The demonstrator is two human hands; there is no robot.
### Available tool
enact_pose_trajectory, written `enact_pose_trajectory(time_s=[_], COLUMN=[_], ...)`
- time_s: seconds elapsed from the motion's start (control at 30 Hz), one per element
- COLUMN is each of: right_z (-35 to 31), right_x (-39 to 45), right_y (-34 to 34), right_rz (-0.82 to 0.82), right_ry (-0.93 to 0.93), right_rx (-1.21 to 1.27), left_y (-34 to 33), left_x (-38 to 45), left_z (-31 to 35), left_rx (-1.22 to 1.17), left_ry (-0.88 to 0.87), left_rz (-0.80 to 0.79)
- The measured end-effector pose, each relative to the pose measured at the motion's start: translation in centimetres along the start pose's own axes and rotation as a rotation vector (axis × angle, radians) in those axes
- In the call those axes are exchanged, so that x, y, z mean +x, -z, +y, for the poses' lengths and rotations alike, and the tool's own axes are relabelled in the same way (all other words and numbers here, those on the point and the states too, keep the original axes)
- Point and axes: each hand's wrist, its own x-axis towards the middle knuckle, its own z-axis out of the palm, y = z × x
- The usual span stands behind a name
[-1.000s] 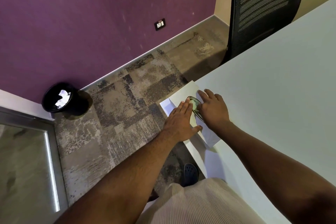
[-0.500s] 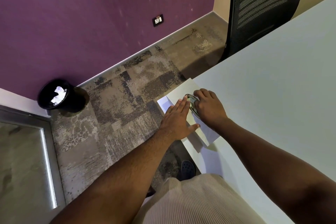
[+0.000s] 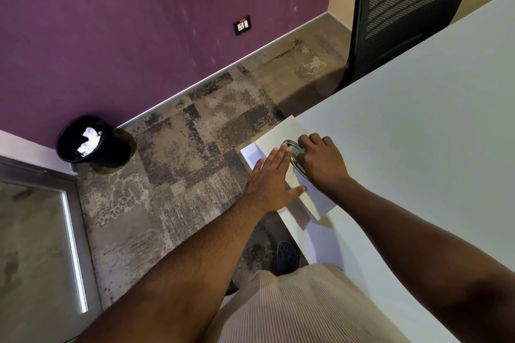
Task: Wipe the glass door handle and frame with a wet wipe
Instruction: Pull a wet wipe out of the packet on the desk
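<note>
A white wet-wipe pack [image 3: 316, 202] lies on the near corner of the pale table [image 3: 418, 133]. Its dark oval lid [image 3: 293, 148] shows between my hands. My left hand [image 3: 271, 178] lies flat on the pack, fingers straight and together, holding nothing. My right hand [image 3: 320, 161] is curled over the lid, fingertips on its rim; whether a wipe is pinched is hidden. The glass door's grey metal frame [image 3: 71, 231] stands at the lower left. No door handle is in view.
A black waste bin [image 3: 92, 142] with crumpled white paper stands on the carpet by the purple wall. A black mesh chair [image 3: 404, 14] sits at the table's far end. A wall socket [image 3: 242, 25] is low on the wall. My shoe [image 3: 287, 255] shows under the table edge.
Both hands stay on the wipe pack. My right hand's fingers have curled tighter over the oval lid. The view has shifted slightly.
</note>
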Motion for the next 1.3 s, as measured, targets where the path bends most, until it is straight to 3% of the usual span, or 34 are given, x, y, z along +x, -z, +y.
enact_pose_trajectory(time_s=[0.2,0.6,0.87,1.13,1.3], right_z=[1.0,0.8,0.4,0.6,0.7], right_x=[-0.5,-0.4,-0.4,-0.1,0.7], right_y=[-0.1,2.1,3.9,8.7,11.0], right_rz=[0.040,0.171,0.173,0.434,0.416], right_ry=[0.057,-0.080,-0.234,-0.273,-0.234], right_rx=[0.010,0.245,0.573,0.801,0.948], left_y=[0.1,-0.1,-0.2,-0.1,0.6], left_x=[0.0,-0.1,0.0,0.1,0.2], left_z=[0.1,-0.1,-0.1,-0.3,-0.3], left_rx=[0.006,-0.032,-0.032,-0.061,-0.150], left_ry=[0.002,-0.005,-0.009,-0.011,-0.026], left_rz=[-0.011,0.012,0.035,0.041,0.049])
